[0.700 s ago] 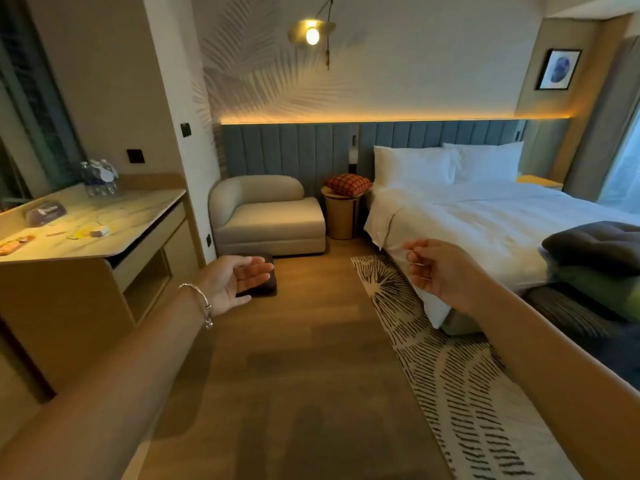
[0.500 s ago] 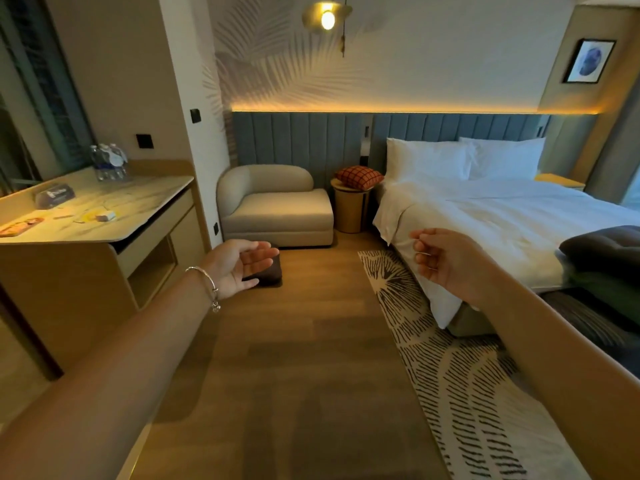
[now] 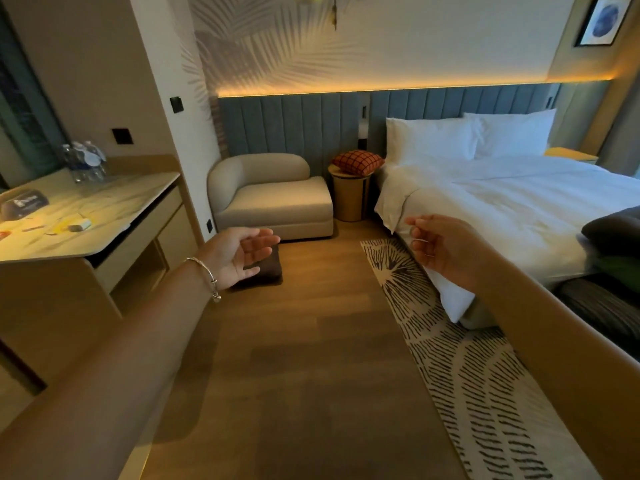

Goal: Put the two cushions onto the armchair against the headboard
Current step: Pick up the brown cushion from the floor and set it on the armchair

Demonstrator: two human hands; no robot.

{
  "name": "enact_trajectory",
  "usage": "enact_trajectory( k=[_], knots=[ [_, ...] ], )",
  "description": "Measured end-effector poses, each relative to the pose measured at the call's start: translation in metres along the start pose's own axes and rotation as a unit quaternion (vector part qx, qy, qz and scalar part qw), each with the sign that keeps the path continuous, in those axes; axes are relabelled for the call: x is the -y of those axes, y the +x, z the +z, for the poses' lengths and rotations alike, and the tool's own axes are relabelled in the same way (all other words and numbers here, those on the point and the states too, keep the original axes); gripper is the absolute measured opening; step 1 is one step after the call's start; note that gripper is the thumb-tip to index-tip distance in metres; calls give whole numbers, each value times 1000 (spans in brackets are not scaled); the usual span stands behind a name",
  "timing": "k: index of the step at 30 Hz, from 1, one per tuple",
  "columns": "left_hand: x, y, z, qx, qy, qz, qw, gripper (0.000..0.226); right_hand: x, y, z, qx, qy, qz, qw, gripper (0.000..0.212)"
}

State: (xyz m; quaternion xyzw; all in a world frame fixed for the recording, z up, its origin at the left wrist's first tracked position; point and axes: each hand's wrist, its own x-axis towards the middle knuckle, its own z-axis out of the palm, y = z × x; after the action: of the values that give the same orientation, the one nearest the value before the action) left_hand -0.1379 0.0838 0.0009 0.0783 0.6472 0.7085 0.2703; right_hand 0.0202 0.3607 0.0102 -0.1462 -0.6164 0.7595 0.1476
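A beige armchair (image 3: 273, 195) stands against the grey-blue padded headboard (image 3: 294, 126), its seat bare. An orange checked cushion (image 3: 358, 162) lies on a round side table (image 3: 349, 199) between armchair and bed. A dark brown cushion (image 3: 268, 268) lies on the floor in front of the armchair, partly hidden behind my left hand (image 3: 235, 256). That hand is held out, palm up, fingers apart, holding nothing. My right hand (image 3: 440, 245) is stretched forward with fingers loosely curled, empty, over the bed's near corner.
A white bed (image 3: 502, 209) fills the right, with dark and green cushions (image 3: 613, 244) at its foot. A patterned rug (image 3: 460, 368) runs beside it. A desk (image 3: 86, 216) with water bottles (image 3: 85, 161) stands on the left. Wooden floor lies between desk and rug.
The view has moved closer to the armchair and tipped slightly downward. Both hands stay stretched forward and empty, in nearly the same pose.
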Motion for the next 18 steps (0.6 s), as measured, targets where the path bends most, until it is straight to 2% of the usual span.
enact_trajectory(
  k=[8,18],
  knots=[
    [-26,82,15,-3,16,62,998,21,4,73,-13,-21,-8,-6,1000,27],
    [-41,180,43,-28,-5,60,998,21,27,188,-47,-2,-1,-6,1000,25]
  ],
)
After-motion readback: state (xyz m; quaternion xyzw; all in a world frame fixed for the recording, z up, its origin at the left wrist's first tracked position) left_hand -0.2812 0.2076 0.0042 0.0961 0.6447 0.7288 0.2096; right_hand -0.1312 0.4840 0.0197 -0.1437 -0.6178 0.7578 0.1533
